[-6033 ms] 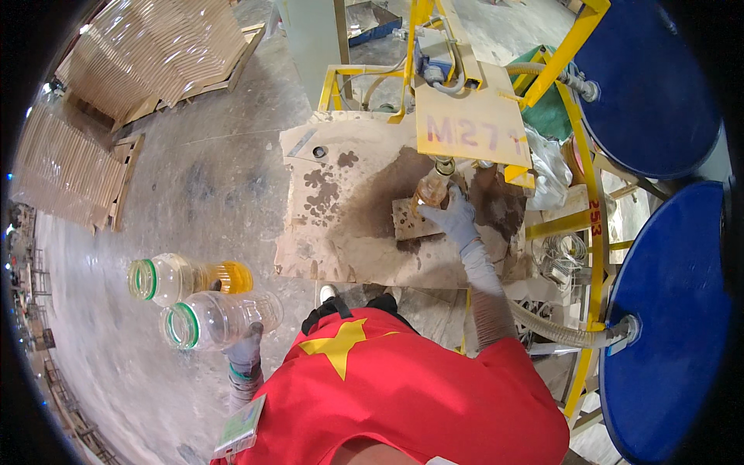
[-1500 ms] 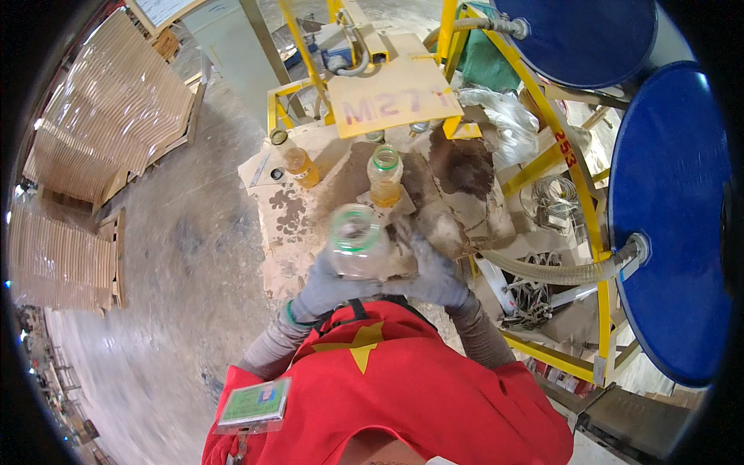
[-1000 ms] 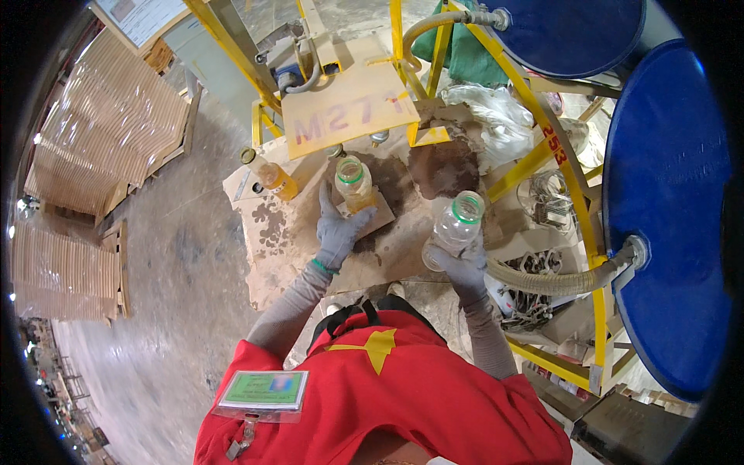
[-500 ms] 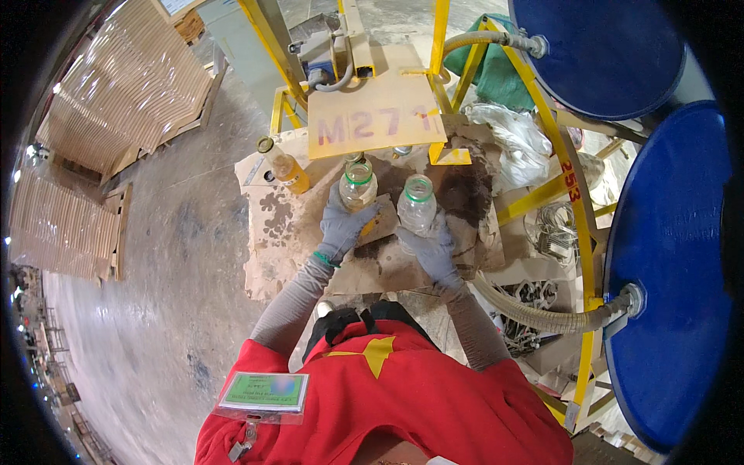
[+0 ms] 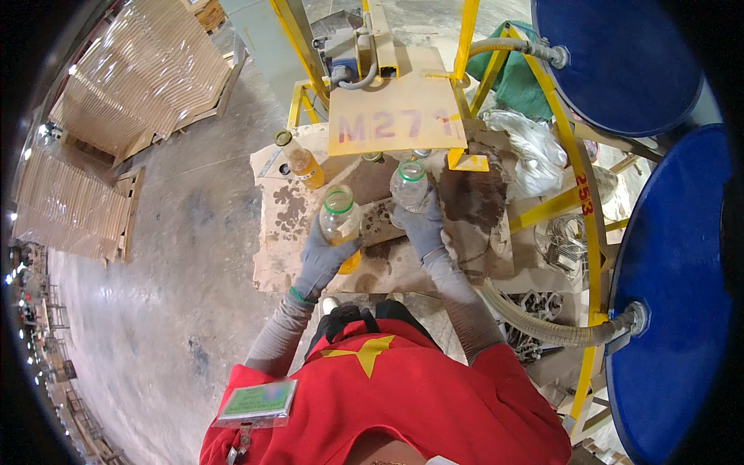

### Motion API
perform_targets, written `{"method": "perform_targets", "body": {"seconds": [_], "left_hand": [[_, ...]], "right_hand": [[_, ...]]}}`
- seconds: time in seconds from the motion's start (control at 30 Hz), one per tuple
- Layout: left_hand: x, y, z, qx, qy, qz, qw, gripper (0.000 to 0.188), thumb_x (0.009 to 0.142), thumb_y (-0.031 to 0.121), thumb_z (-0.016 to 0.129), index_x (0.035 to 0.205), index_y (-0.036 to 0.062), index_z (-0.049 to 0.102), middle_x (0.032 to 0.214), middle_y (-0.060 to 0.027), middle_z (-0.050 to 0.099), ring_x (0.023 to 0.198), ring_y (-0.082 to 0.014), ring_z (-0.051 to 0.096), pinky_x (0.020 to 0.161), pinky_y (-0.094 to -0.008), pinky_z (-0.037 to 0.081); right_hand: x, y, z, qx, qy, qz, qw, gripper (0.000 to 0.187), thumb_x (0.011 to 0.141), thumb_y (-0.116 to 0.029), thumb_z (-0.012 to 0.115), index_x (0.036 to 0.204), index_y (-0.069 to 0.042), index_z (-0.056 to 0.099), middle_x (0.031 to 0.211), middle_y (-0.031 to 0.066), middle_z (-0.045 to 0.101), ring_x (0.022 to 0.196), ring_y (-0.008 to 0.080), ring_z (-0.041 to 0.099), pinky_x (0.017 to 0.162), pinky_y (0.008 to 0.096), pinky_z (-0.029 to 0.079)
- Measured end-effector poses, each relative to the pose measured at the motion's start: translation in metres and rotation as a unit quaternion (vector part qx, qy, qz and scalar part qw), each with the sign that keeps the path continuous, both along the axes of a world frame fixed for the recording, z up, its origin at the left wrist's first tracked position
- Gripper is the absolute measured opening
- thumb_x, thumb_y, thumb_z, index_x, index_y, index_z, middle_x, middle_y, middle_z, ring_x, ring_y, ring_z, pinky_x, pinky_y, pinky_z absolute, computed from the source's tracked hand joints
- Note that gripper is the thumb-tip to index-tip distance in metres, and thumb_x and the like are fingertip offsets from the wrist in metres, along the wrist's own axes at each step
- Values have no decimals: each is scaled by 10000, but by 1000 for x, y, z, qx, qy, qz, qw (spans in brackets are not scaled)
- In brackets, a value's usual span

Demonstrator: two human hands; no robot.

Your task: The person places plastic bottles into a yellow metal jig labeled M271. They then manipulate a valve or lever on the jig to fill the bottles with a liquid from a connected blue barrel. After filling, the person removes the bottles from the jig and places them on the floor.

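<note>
Gloved fingers of the left hand [image 5: 322, 256] curl around an amber-bottomed jar [image 5: 339, 220], mouth up, at near left; the right hand [image 5: 424, 231] clasps a clear jar [image 5: 409, 186], farther and right, near the yellow plate [image 5: 395, 128].

A yellow star [image 5: 367, 354] marks the red shirt [image 5: 453, 395]; sleeves [image 5: 282, 339] and gloves [image 5: 318, 262] are grey

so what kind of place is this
Most likely a factory or warehouse floor. Two large blue drums with hoses attached are at the right by a yellow frame, and plastic-wrapped brown stacks sit on wooden pallets at the left.
</note>
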State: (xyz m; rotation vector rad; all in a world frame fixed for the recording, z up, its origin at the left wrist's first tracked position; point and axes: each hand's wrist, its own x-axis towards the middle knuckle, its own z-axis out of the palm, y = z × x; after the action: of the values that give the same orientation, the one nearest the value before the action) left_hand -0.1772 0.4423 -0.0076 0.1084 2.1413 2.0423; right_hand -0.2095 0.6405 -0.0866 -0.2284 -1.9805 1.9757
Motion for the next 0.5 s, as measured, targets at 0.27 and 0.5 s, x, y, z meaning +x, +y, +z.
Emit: {"method": "perform_targets", "body": {"seconds": [0.27, 0.5], "left_hand": [[41, -42, 9, 10, -51, 65, 997, 653, 680, 78, 766, 1238, 34, 429, 1150, -75, 558, 1050, -169, 541, 929, -324, 427], [51, -50, 15, 1, -9, 90, 996, 649, 685, 81, 769, 1238, 48, 431, 1155, -58, 552, 1062, -160, 532, 929, -317, 427]], "right_hand": [[-7, -8, 4, 4, -11, -3, 1000, 605, 661, -45, 771, 1169, -62, 444, 1140, 49, 546, 1025, 157, 530, 906, 295, 425], [-8, -4, 6, 7, 33, 7, 999, 521, 711, -64, 705, 1171, -64, 462, 1124, 60, 564, 1013, 168, 548, 907, 298, 425]]}}
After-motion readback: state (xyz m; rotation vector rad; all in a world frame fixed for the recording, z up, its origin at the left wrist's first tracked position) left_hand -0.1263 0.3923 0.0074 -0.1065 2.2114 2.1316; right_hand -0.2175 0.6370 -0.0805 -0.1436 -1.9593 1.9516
